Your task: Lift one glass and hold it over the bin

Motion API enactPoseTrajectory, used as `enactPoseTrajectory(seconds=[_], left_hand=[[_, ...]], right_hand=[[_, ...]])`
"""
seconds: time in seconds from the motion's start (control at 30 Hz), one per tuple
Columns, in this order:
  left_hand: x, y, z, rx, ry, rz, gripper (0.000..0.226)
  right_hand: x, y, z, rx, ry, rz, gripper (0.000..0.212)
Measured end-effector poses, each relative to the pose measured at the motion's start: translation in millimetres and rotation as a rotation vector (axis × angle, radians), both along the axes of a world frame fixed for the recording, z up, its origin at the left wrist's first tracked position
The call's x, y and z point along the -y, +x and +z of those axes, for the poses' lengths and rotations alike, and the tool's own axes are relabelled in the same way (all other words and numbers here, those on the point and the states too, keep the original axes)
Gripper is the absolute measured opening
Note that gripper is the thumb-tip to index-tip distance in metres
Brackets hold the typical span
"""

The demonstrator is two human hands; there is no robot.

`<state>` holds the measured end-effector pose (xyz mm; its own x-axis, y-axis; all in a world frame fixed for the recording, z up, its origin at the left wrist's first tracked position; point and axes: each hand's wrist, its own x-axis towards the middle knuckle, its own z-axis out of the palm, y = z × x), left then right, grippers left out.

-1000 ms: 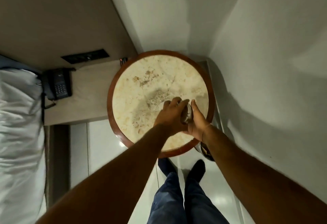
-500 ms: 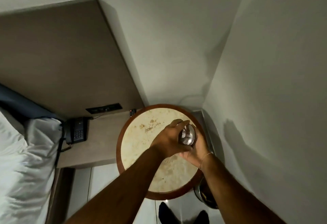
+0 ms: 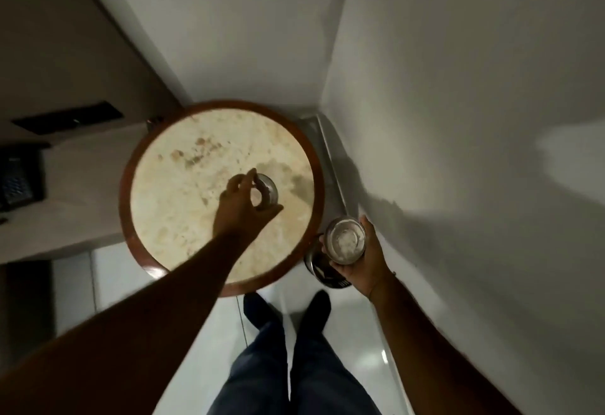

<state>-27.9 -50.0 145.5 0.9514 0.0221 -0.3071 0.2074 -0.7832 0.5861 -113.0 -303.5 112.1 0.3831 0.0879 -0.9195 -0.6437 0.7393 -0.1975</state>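
Left hand (image 3: 244, 206), frame centre, pinches a round metal lid (image 3: 266, 192) w/ curled fingers above the round marble-topped bench (image 3: 183, 191); lid partly hidden behind the thumb, edges blurred. Right hand (image 3: 358, 259), lower right of centre, grips an open glass jar (image 3: 345, 240) w/ whitish contents, off the bench rim and over a dark bin (image 3: 319, 267) largely hidden by jar and hand. Telephone (image 3: 16, 182) cut off at left edge, dim; wall panel (image 3: 68, 117) upper left; trouser legs and shoes (image 3: 288, 311) at bottom, on floor.
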Motion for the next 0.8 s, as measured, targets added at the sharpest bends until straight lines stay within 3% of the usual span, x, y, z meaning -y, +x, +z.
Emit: enactPoseTrajectory(seconds=[0.13, 0.33, 0.43, 0.8], left_hand=[[8, -14, -69, -0.065, 0.055, -0.014, 0.103], [7, -25, -121, 0.029, 0.086, 0.046, 0.101], [5, -36, -139, 0.065, 0.087, 0.058, 0.101], [-17, -58, -158, 0.062, 0.143, 0.074, 0.099]], right_hand=[[24, -30, -75, -0.067, -0.213, -0.001, 0.069], [31, -47, -166, 0.045, -0.74, 0.362, 0.038], [28, -52, -200, 0.054, -0.869, 0.498, 0.054], [22, -56, -245, 0.144, -1.187, 0.714, 0.07]])
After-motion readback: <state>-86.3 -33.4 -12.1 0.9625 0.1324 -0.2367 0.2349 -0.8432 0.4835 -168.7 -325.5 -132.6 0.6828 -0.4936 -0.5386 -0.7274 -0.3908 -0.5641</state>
